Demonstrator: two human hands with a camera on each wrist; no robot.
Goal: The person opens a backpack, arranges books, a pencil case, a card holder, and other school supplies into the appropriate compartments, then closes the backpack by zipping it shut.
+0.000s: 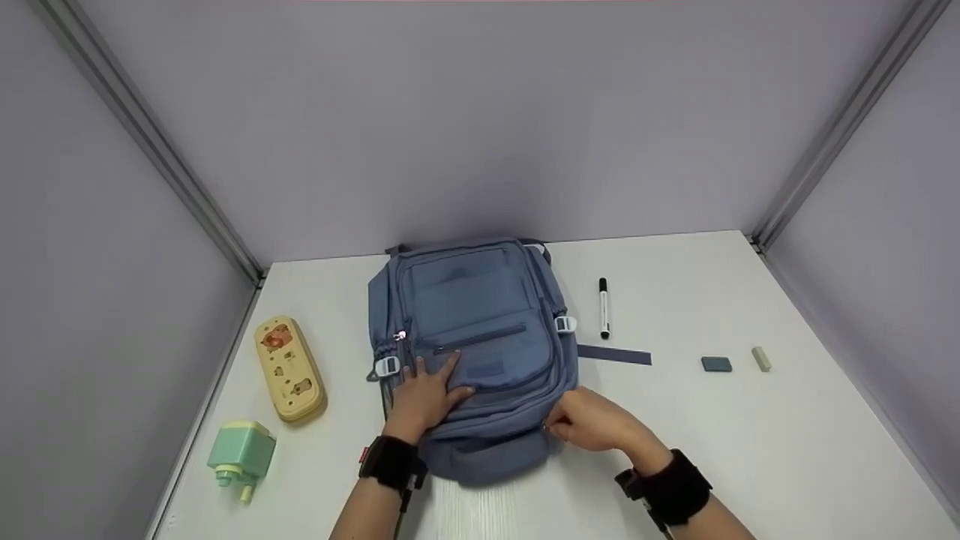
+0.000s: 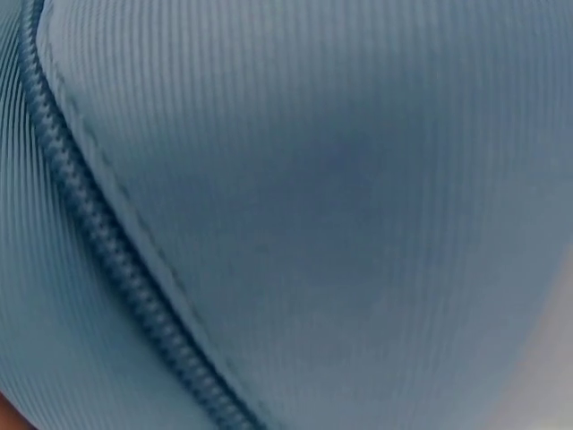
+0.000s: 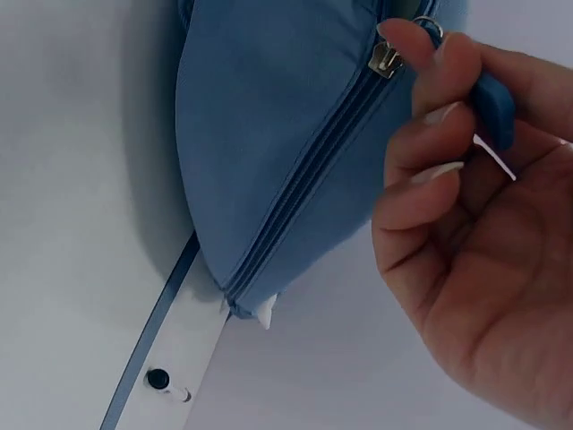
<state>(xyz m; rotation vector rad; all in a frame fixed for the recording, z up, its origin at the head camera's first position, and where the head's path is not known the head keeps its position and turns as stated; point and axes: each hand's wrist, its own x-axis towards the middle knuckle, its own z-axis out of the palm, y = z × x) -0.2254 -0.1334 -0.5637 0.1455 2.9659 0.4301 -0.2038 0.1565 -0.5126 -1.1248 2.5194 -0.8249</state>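
Fingers (image 3: 425, 148) of the right hand (image 3: 497, 269) were curled in a narrow grip about a blue zip pull (image 3: 492, 112), its metal slider (image 3: 385, 63) just beside one fingertip. From that slider the zip (image 3: 307, 179) ran toward 7 o'clock in the right wrist view, along the side of the bag (image 1: 469, 296). The bag lay on the desk (image 1: 675, 450), front face up, with the right hand at its 4 o'clock edge; seen from that hand, its bulk stretched away toward 10 o'clock.

The left hand (image 1: 424, 401) rested with fingers spread on the bag's front, at about 7 o'clock from its middle, grasping nothing that showed.

The bag looked soft and yielding, its fine-ribbed cloth likely to crease and sag rather than keep shape, with little to break. Whether it was heavy could not be told, since nothing inside showed. The zip pull seemed the natural hold for the slider, being small and perhaps a bit slippery, with a flat palm to keep the cloth taut; for lifting, the strap (image 1: 397, 249) at 11 o'clock looked the better place.

Farther out from the right hand, a marker (image 1: 604, 309) lay at 12 o'clock, a dark strip (image 1: 615, 355) at 1, and an eraser (image 1: 716, 364) at 2, a pale stick (image 1: 761, 358) beyond it. From the left hand, a yellow case (image 1: 291, 371) lay between 9 and 10 o'clock, and a green sharpener (image 1: 241, 454) stood at 8.
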